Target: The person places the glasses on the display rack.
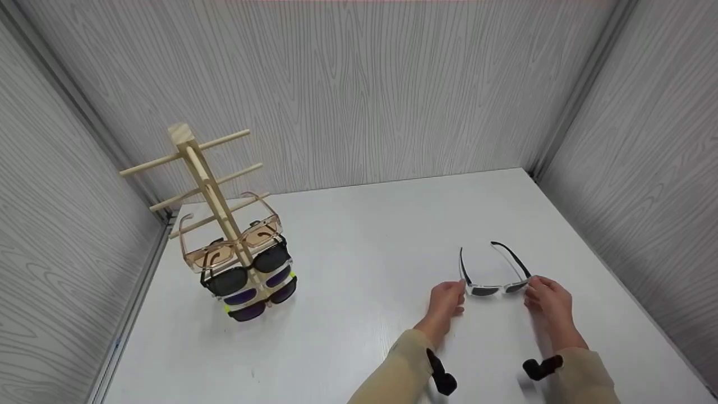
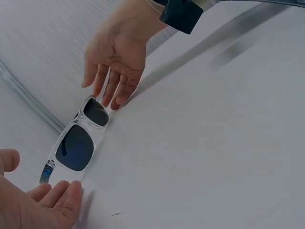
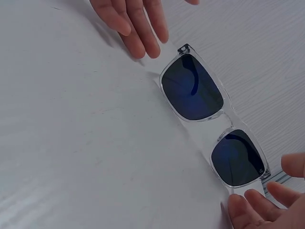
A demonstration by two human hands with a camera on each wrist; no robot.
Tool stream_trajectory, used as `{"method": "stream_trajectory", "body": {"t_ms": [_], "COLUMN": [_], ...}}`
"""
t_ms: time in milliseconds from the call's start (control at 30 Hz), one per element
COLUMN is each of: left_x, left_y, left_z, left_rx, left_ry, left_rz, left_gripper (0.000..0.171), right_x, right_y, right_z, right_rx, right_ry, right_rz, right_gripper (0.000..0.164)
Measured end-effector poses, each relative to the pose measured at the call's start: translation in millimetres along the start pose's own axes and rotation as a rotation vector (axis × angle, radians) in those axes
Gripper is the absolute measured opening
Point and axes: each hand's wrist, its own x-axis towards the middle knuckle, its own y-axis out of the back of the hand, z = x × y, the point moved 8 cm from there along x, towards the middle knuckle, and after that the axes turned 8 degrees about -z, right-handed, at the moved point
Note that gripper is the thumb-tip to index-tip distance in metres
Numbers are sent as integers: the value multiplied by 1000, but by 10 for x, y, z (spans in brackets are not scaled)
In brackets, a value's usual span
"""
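Observation:
A pair of sunglasses [image 1: 486, 291] with a clear frame, dark lenses and dark temples stands on the white table, temples unfolded toward the back wall. My left hand [image 1: 446, 303] is beside its left corner; in the left wrist view the thumb and fingers are spread apart around the hinge end. At the opposite corner is my right hand [image 1: 552, 300], its fingertips right by the frame. The right wrist view has that thumb held away from the fingers [image 3: 250, 205], with the hinge end between them. Bluish reflections show on the lenses [image 3: 190, 88].
On the left stands a wooden display rack [image 1: 216, 196] with crossbars. Its lower bars carry several pairs of glasses, among them tan-framed glasses [image 1: 210, 257] above black sunglasses [image 1: 230, 281]. Grey wood-grain panels [image 1: 359, 84] enclose the white table [image 1: 359, 252] at the back and sides.

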Motion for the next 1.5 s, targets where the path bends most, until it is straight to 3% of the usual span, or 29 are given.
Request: {"method": "stream_trajectory", "body": {"t_ms": [467, 733, 933, 1267, 1500], "left_x": [54, 41, 30, -21, -82], "left_y": [-68, -92, -71, 6, 127], "left_z": [-88, -71, -60, 22, 113], "left_rx": [-30, -22, 24, 15, 37], "left_ry": [35, 8, -17, -80, -122], "left_rz": [-37, -53, -25, 5, 31], "left_gripper": [27, 29, 27, 25, 26], "right_x": [82, 77, 45, 12, -111], "right_y": [-78, -98, -108, -168, -330], "right_z": [4, 12, 30, -63, -149], "right_rx": [-42, -69, -77, -18, -59], "right_ry": [-6, 1, 6, 174, 168], "right_rz": [-73, -60, -57, -103, -105], "right_gripper": [59, 61, 63, 49, 55]}}
